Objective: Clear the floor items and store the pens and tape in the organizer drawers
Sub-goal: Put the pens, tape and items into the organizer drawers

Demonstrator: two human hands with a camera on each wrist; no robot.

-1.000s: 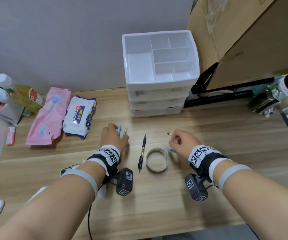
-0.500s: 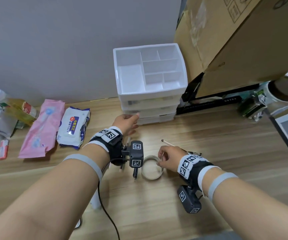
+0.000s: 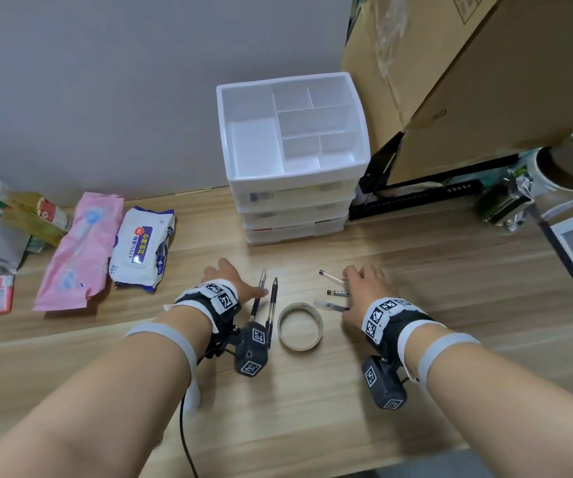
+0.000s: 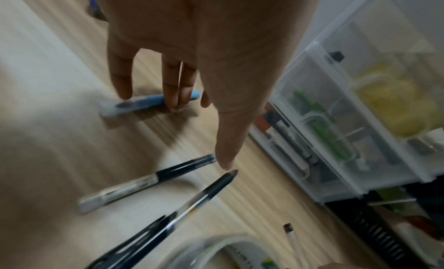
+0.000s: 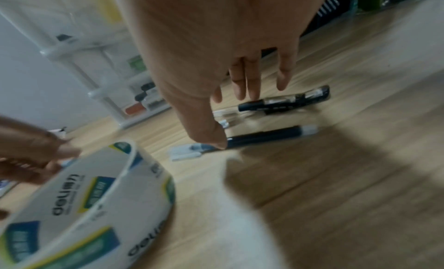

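A white organizer (image 3: 293,167) with stacked drawers stands against the wall. On the wooden floor before it lie a tape roll (image 3: 300,326), two dark pens (image 3: 272,307) left of it and three more pens (image 3: 337,292) to its right. My left hand (image 3: 231,281) lies flat beside the dark pens. In the left wrist view its straight fingers (image 4: 171,90) touch a blue pen (image 4: 149,104). My right hand (image 3: 362,288) is spread over the right-side pens, with its thumb tip (image 5: 216,140) on a dark pen (image 5: 264,138). Neither hand grips anything.
Wipe packs (image 3: 142,246), a pink pack (image 3: 81,253) and a bottle (image 3: 33,212) lie at the left by the wall. A cardboard box (image 3: 468,81) and a black rack (image 3: 416,198) crowd the organizer's right side. The drawers (image 4: 336,130) hold stationery.
My left hand has drawn back from the organizer's drawer front to the floor by the pens. My right hand, which pinched a pen, now lies spread over pens on the floor.
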